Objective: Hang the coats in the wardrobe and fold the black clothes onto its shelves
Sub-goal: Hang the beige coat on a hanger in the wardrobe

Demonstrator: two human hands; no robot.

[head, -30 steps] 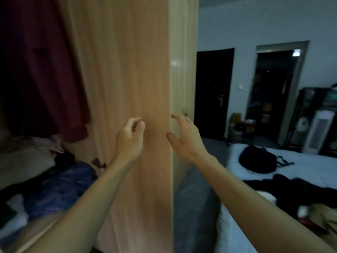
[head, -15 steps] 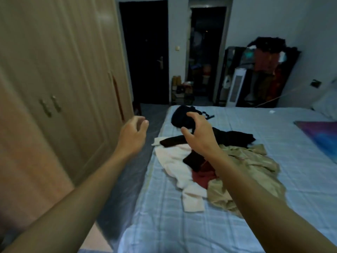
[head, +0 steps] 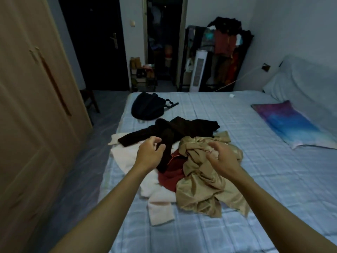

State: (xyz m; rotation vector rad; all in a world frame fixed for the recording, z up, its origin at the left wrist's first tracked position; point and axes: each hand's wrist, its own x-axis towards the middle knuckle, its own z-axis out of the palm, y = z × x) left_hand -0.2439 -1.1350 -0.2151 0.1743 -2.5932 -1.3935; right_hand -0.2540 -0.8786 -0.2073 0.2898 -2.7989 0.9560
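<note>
The left hand [head: 148, 156] and the right hand [head: 223, 159] are both bare, and back from the fingers [head: 216, 144] each wrist widens into a long, smooth forearm that is unclothed all the way to the lower edge of view.

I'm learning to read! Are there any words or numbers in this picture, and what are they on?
None can be read.
The clothes, backpack, pillow and wardrobe show no words or numbers.
The far rack is too dark and blurred to tell.
</note>
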